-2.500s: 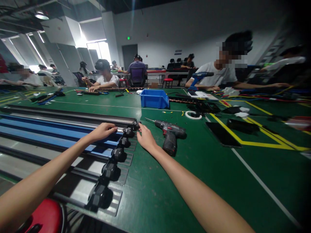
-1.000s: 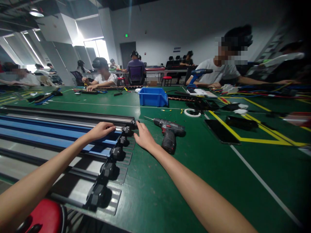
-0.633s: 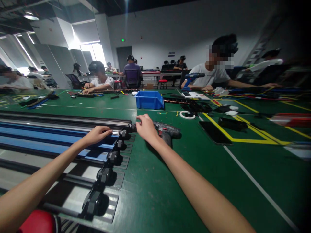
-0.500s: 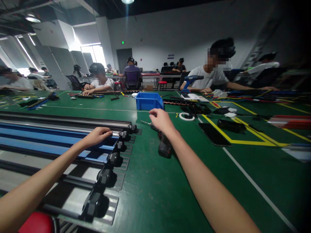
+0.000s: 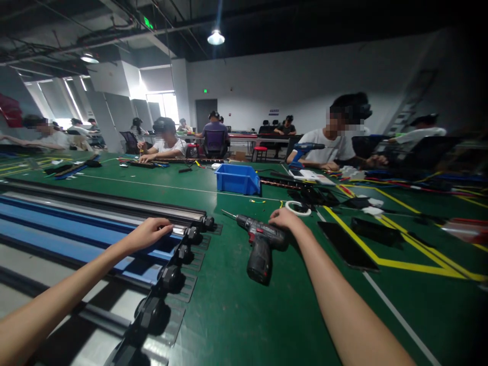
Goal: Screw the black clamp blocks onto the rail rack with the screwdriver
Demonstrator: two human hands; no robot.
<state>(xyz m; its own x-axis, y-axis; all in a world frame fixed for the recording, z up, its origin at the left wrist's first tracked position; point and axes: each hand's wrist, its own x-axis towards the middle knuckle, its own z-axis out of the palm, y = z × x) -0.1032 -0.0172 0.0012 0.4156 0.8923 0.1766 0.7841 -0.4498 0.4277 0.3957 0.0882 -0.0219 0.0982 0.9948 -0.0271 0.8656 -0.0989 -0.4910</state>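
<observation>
My left hand [image 5: 147, 233] rests palm down on a long rail [image 5: 114, 206] near its right end, fingers curled over the edge beside a row of black end fittings [image 5: 171, 274]. My right hand [image 5: 284, 219] hovers at the back of a dark cordless drill [image 5: 259, 244] that lies on its side on the green table [image 5: 267, 315]. The fingers are bent downward at the drill's rear; I cannot make out whether they grip it. The drill's bit points left toward the rail ends.
Blue and black rails [image 5: 57, 229] run leftward. A blue bin [image 5: 237, 179] stands behind the drill, a white tape roll [image 5: 297, 207] and a black tablet [image 5: 345, 244] to its right. Other people sit working along the far edge. Yellow lines mark the table at right.
My right hand left the rail's end fitting and swung right over the drill to its rear. The left hand stayed on the rail. My head tilted upward.
</observation>
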